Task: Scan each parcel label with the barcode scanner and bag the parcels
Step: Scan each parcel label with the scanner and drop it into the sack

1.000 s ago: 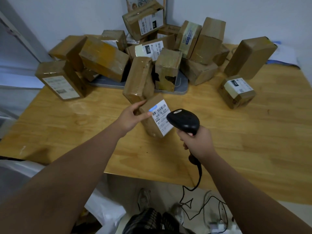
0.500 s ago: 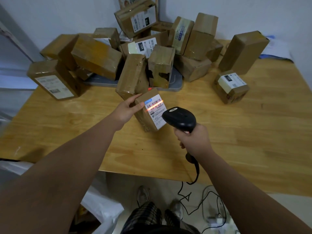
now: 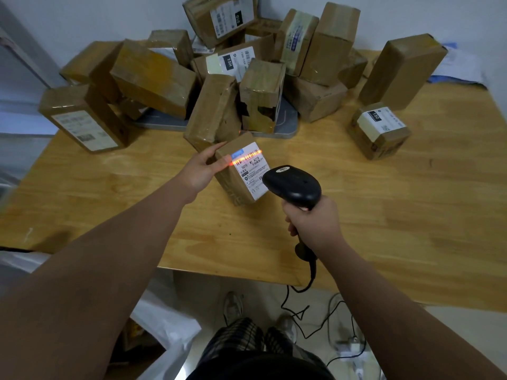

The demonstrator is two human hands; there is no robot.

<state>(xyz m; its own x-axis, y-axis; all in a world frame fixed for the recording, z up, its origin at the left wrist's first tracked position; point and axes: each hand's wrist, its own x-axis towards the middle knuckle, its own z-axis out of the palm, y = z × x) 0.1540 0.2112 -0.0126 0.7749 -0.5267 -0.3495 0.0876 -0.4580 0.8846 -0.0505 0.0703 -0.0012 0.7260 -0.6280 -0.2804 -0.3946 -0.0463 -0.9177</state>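
A small brown parcel (image 3: 236, 185) stands tilted on the wooden table (image 3: 384, 215), its white label facing me. My left hand (image 3: 201, 170) grips its upper left corner, thumb on the label side. My right hand (image 3: 315, 223) grips the handle of a black barcode scanner (image 3: 293, 185), whose head points at the label from the lower right. An orange-red scan line lies across the barcode at the top of the label and over my left thumb. The scanner's black cable hangs off the table's front edge.
A heap of several brown parcels (image 3: 258, 67) fills the back of the table, some on a grey scale plate (image 3: 288, 124). Single parcels stand at left (image 3: 82, 119) and right (image 3: 380, 130). A white plastic bag (image 3: 164, 325) lies on the floor below left, with cables at lower right.
The scan line, absent a second ago, now glows across the barcode. Hands, parcel and scanner keep much the same places on the table.
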